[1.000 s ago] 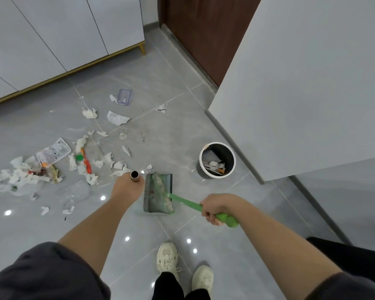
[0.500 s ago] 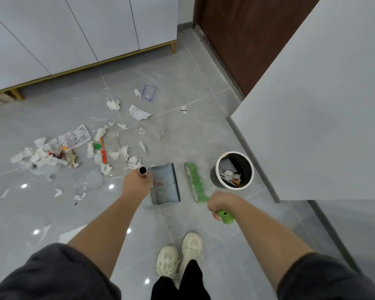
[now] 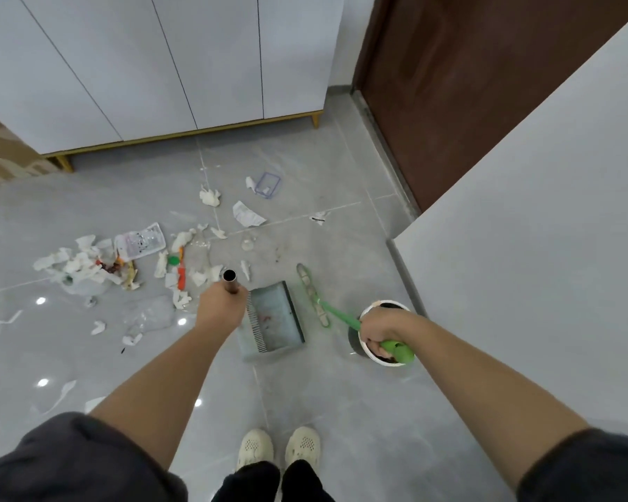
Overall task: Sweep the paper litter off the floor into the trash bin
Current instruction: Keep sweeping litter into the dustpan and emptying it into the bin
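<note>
My left hand [image 3: 220, 309] grips the metal tube handle [image 3: 230, 280] of a blue-grey dustpan [image 3: 273, 320] that rests on the floor, its pan nearly empty. My right hand [image 3: 379, 327] grips the green handle of a small broom [image 3: 312, 296], whose head lies on the tiles just right of the dustpan. The round trash bin [image 3: 372, 351] stands under my right hand and is partly hidden by it. Crumpled paper litter [image 3: 80, 264] and wrappers lie scattered to the left and ahead of the dustpan.
White cabinets on gold legs [image 3: 160, 67] line the far side. A brown door [image 3: 468, 85] stands at the back right, and a white wall corner [image 3: 522, 266] juts in beside the bin. A clear plastic tray [image 3: 267, 184] lies farther off. My shoes [image 3: 280, 447] stand behind the dustpan.
The broom head has left the dustpan and swung to the floor on its right. My right hand has moved over the bin. The view has tilted up toward the cabinets.
</note>
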Available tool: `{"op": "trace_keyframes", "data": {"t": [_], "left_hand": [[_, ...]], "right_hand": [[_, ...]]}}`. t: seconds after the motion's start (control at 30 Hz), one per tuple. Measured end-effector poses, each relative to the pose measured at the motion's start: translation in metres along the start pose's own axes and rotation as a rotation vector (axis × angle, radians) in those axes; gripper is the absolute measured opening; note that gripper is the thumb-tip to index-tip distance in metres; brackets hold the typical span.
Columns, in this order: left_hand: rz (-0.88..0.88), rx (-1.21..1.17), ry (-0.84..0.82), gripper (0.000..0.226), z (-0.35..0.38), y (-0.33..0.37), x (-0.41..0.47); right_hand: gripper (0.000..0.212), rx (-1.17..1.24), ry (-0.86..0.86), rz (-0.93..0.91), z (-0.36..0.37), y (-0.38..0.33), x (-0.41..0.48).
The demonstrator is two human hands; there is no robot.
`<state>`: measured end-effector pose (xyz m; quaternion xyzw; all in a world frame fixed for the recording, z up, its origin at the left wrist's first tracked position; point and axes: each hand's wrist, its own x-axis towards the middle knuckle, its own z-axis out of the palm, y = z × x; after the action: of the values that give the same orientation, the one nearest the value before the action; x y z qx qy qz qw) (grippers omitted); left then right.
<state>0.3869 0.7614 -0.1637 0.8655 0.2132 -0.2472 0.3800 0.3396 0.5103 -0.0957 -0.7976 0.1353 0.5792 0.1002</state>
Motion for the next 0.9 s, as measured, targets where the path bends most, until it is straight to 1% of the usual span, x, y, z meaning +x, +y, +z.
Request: {"op": "trace_keyframes", "data": {"t": [0.03,0.07,0.17,0.23,0.33,0.47,0.53,0.6,0.7,0.8,0.9], "left_hand": [[0.009,-0.015,0.006,0.026,-0.003,0.005,0.003],[0.012,-0.025,0.009,0.026,-0.007,0.011,0.007],[0.005,-0.055,-0.012,0.026,-0.024,0.030,0.025],[0.035,-0.052,-0.027,0.025,-0.037,0.043,0.042],[0.087,-0.024,-0.044,0.026,-0.056,0.066,0.064],[0.106,0.080,-0.090,0.030,-0.079,0.090,0.095],[0.108,0.108,-0.087,0.028,-0.086,0.097,0.110],[0.109,0.109,-0.079,0.028,-0.092,0.106,0.127],[0.119,0.114,-0.077,0.030,-0.094,0.118,0.146],[0.101,0.115,-0.055,0.031,-0.096,0.136,0.166],[0.066,0.092,-0.038,0.033,-0.103,0.158,0.188]], "right_hand": [[0.034,-0.056,0.036,0.019,-0.008,-0.001,-0.001],[0.035,-0.083,0.059,0.036,-0.017,-0.002,0.001],[0.009,-0.023,0.124,0.076,-0.043,-0.011,0.010],[0.012,-0.011,0.123,0.082,-0.061,-0.021,0.014],[0.019,-0.013,0.078,0.094,-0.083,-0.035,0.022],[0.009,0.028,0.108,0.138,-0.111,-0.052,0.034],[0.017,0.040,0.112,0.136,-0.123,-0.061,0.039],[0.017,0.077,0.113,0.145,-0.136,-0.067,0.047],[0.035,0.177,0.159,0.134,-0.156,-0.073,0.062],[0.038,0.223,0.160,0.116,-0.188,-0.080,0.077],[0.037,0.186,0.202,0.108,-0.236,-0.088,0.093]]}}
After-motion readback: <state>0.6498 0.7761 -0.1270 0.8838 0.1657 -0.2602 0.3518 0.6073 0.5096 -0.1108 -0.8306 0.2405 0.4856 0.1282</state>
